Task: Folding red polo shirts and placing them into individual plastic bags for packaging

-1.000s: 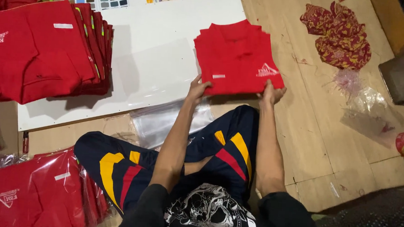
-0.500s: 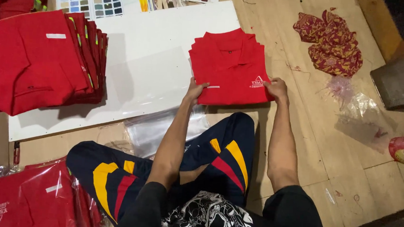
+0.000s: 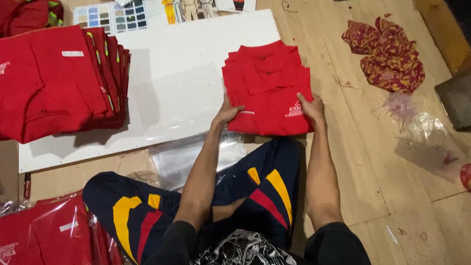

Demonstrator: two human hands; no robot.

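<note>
Head view shows the left hand (image 3: 227,113) and right hand (image 3: 313,107) now gripping the lower corners of the folded red polo shirt (image 3: 267,86). A second ago they only pressed its near edge. It lies across the white board's (image 3: 185,65) right edge and the wooden floor (image 3: 352,155), clear plastic bags (image 3: 183,156) beneath his forearm.

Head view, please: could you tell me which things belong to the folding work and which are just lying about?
In use:
- folded red shirt, held by left hand and right hand
- white board under it
- shirt stack
- clear bags
- bagged shirts

Lying about:
- patterned cloth
- colour chart
- crumpled plastic
</note>
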